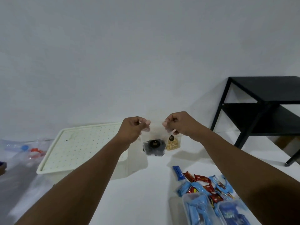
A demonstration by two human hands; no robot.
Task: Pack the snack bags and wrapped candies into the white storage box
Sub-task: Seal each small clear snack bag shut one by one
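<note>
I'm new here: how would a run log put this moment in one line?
both hands pinch clear snack bag top, raised | white storage box lid on | wrapped candies unpacked

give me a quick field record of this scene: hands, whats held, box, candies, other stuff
left hand: pinching top left corner of clear snack bag
right hand: pinching its top right corner
clear snack bag: held up, dark contents
white storage box: left, lid on
small nut bag: behind held bag
wrapped candies: loose pile, lower right
black side table: right
</note>
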